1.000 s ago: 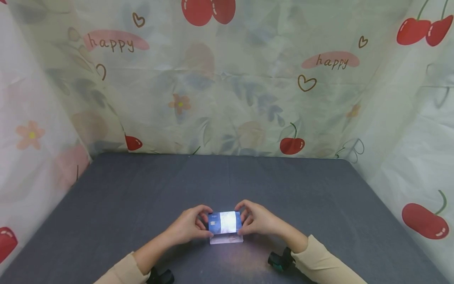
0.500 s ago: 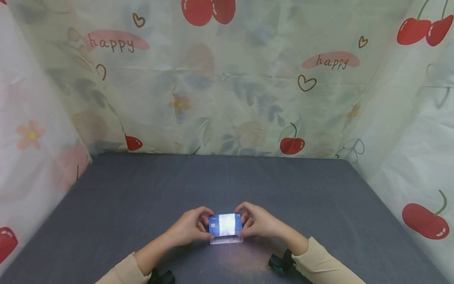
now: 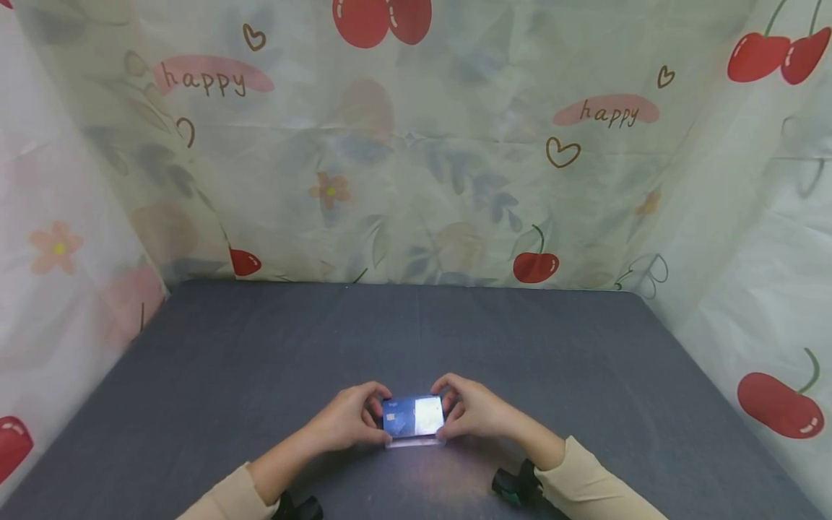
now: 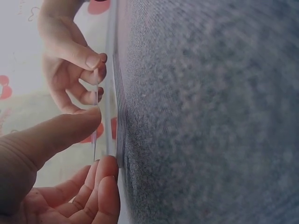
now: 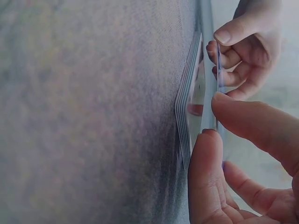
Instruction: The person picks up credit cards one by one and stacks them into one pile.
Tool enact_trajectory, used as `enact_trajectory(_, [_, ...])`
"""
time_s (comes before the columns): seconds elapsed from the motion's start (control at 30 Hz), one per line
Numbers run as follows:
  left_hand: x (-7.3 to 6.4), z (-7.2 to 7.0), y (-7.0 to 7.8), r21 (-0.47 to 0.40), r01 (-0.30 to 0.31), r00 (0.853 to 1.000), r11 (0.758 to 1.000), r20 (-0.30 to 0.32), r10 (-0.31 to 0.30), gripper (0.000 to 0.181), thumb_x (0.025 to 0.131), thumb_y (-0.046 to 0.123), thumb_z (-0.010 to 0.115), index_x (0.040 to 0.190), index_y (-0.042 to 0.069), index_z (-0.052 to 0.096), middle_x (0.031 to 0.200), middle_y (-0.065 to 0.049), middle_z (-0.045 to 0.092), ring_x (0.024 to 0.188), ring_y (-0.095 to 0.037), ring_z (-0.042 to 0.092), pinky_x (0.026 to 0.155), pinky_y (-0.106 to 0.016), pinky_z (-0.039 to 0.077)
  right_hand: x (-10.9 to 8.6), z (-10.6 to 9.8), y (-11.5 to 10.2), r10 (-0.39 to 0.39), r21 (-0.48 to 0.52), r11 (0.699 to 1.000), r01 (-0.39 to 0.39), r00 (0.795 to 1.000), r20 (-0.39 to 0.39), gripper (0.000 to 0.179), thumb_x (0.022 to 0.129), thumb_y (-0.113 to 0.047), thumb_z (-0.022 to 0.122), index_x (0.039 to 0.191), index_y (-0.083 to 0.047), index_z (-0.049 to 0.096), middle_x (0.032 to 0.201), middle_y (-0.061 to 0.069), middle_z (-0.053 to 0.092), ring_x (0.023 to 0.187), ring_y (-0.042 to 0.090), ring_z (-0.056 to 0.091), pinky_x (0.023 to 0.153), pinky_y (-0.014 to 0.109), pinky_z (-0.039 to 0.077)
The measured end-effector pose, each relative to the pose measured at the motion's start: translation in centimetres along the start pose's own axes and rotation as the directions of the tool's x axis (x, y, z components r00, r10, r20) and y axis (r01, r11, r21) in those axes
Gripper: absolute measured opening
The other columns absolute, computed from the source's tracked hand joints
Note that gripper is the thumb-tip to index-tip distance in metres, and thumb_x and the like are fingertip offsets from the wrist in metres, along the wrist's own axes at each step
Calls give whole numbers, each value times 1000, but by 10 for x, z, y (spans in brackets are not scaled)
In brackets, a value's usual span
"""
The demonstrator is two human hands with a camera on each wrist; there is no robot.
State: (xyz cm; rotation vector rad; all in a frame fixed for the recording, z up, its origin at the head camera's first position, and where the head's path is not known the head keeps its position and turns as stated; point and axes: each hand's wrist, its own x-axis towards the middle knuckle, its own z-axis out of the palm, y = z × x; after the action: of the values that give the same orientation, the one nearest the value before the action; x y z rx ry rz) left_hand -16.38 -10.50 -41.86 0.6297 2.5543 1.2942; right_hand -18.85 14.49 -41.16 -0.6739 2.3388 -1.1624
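Observation:
A blue bank card with a chip and bright glare is held level between both hands. My left hand pinches its left edge between thumb and fingers. At the opposite edge, my right hand grips it the same way. Under the card lies a neat stack of cards on the dark cloth, its layered edges also facing the left wrist view. Both wrist views show a narrow gap between held card and stack. From the head, only the stack's pale near edge shows; the rest is hidden.
A dark grey cloth covers the table. Patterned curtains with cherries and "happy" lettering rise behind it and along both sides. Black wrist cameras sit by each sleeve, the right camera close over the cloth.
Both hands have lowered the blue card slightly toward me, so it covers more of the stack beneath. The glare on the card has shifted to its right side.

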Motion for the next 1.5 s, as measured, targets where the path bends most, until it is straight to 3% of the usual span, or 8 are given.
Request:
enact_trajectory(0.77, [1,4,3,29,46,999,999,19,-47,53,64,8,82,108,-4,56,81,-6,59,61,-10,58,51,-20,45,-2,3,0,-1,20,1000,1,1000,-9,53,70,-5,78,114,-1,50,87,12,57,68,12,62,59,20,48])
enact_trajectory(1.03, [2,5,4,42,86,996,995,35,-88,52,64,8,82,108,-2,57,80,-5,57,62,-10,54,52,-21,42,-2,4,-2,9,-20,1000,-9,1000,-9,53,69,-7,79,113,-2,50,88,12,58,69,12,62,59,20,47])
enact_trajectory(1.5, [4,5,3,48,59,997,997,46,-61,51,64,8,82,106,-3,57,78,-4,57,62,-10,54,53,-20,43,-1,6,0,-7,-48,999,7,1000,-4,51,69,-7,79,110,-1,49,84,10,58,66,11,61,58,19,47])
